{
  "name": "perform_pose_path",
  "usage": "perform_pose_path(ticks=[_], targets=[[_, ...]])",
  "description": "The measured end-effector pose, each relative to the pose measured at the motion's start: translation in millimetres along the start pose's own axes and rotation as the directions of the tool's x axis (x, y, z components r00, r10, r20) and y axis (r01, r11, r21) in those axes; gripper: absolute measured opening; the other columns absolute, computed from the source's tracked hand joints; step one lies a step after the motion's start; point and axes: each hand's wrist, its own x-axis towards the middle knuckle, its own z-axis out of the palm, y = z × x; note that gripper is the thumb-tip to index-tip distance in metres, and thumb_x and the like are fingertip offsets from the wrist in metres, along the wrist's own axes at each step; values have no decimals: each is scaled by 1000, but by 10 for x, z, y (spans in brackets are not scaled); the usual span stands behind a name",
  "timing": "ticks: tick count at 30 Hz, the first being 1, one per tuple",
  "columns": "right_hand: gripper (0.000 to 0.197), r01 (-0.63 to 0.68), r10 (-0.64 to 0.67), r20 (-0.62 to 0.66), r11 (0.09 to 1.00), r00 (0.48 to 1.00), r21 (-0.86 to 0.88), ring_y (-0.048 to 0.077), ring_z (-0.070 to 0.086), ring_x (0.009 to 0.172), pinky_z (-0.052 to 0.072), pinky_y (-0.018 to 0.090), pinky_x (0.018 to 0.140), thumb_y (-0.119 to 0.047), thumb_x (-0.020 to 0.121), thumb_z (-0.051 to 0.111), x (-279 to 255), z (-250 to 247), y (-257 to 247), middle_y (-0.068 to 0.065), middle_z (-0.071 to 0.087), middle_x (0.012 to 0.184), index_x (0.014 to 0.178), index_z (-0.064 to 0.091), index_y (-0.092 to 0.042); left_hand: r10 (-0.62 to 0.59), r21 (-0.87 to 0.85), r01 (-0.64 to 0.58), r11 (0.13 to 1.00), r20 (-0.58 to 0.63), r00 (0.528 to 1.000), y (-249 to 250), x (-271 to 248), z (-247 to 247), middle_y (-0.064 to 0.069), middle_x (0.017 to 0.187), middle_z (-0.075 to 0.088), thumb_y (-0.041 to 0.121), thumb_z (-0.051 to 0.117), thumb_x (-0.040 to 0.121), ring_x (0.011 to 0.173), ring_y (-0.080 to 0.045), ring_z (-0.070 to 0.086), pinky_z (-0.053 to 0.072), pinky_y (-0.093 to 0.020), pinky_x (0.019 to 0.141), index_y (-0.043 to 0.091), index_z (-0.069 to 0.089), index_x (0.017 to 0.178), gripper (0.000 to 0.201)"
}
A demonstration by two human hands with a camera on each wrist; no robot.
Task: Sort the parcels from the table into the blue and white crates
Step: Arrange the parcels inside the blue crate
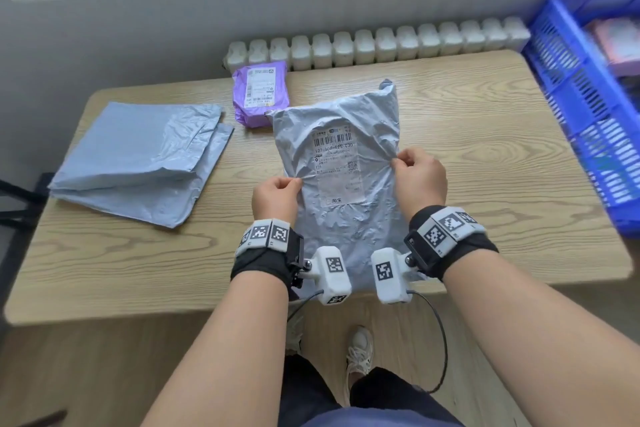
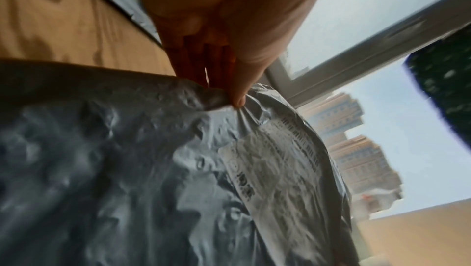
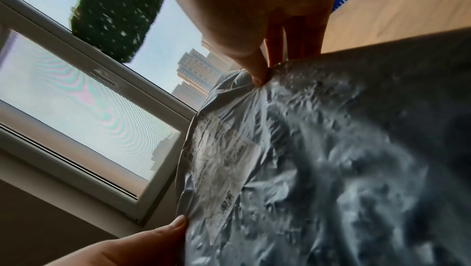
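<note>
At frame centre, the left hand and right hand each pinched a side edge of the crinkled grey parcel above the wood-grain table. Bare tabletop lay toward the slatted blue crate at right.

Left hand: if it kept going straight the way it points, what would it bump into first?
Probably the purple parcel. The left hand, pinching the grey parcel, points away toward the table's far edge; the purple one lies roughly in that line, though depth is unclear.
</note>
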Motion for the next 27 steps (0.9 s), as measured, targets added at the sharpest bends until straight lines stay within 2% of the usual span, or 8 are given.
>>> perform_pose_path(ticks=[2, 5, 10, 14, 17, 19, 23, 27], targets=[[14, 56, -54, -42, 997, 998, 45, 26, 58, 76, 43, 34, 65, -18, 93, 59, 38, -146, -146, 7, 66, 80, 87, 68, -10, 61, -39, -61, 997, -23, 998, 192, -29, -60, 7, 62, 59, 19, 71, 88, 57, -7, 50, 39, -18, 55, 21, 62, 64, 25], [14, 160, -148, -123, 983, 981, 93, 21, 58, 75, 40, 30, 64, -17, 94, 60, 42, -406, -376, 5, 68, 81, 87, 70, -10, 155, -77, -156, 985, -24, 988, 480, -125, -160, 8, 65, 62, 19, 70, 88, 58, -3, 51, 39, -11, 53, 21, 65, 69, 20], [11, 277, -236, -230, 946, 944, 169, 21, 63, 80, 50, 32, 74, -19, 92, 63, 6, -813, -680, 1, 70, 83, 89, 73, -14, 296, -145, -302, 942, -65, 953, 923, -323, -351, 8, 70, 66, 23, 71, 88, 65, -5, 56, 44, -20, 64, 22, 69, 74, 14], [10, 344, -265, -315, 911, 912, 230, 15, 64, 79, 50, 28, 76, -19, 92, 65, -44, -1101, -945, -7, 69, 78, 91, 75, -19, 390, -198, -401, 894, -93, 916, 1318, -494, -537, 9, 72, 68, 25, 72, 87, 66, -2, 57, 42, -15, 63, 20, 73, 78, 10], [8, 394, -274, -386, 877, 881, 276, 16, 65, 79, 53, 32, 80, -19, 90, 67, -87, -1293, -1154, -6, 69, 79, 91, 75, -19, 484, -228, -500, 836, -126, 866, 1597, -624, -719, 6, 79, 72, 24, 72, 87, 69, 1, 61, 46, -13, 67, 16, 76, 85, 9], [8, 434, -297, -421, 857, 857, 279, 11, 63, 75, 52, 29, 77, -19, 90, 67, -126, -1392, -1278, -6, 69, 78, 90, 75, -17, 520, -250, -542, 802, -155, 840, 1750, -695, -828, 7, 79, 73, 23, 72, 87, 69, 3, 61, 48, -13, 68, 19, 76, 84, 7], [9, 519, -320, -505, 791, 802, 323, -1, 58, 65, 45, 13, 66, -18, 90, 67, -287, -1554, -1564, -11, 69, 74, 85, 73, -22, 557, -341, -576, 743, -163, 814, 2027, -794, -1081, 5, 75, 74, 23, 75, 85, 69, -3, 63, 54, -23, 73, 19, 76, 80, 6], [6, 562, -310, -562, 747, 767, 355, -2, 60, 66, 46, 15, 69, -19, 89, 69, -423, -1610, -1806, -12, 71, 76, 86, 74, -22, 561, -469, -549, 692, -130, 818, 2198, -803, -1320, -3, 79, 75, 24, 80, 79, 76, -16, 67, 57, -44, 86, 20, 77, 75, 6]])
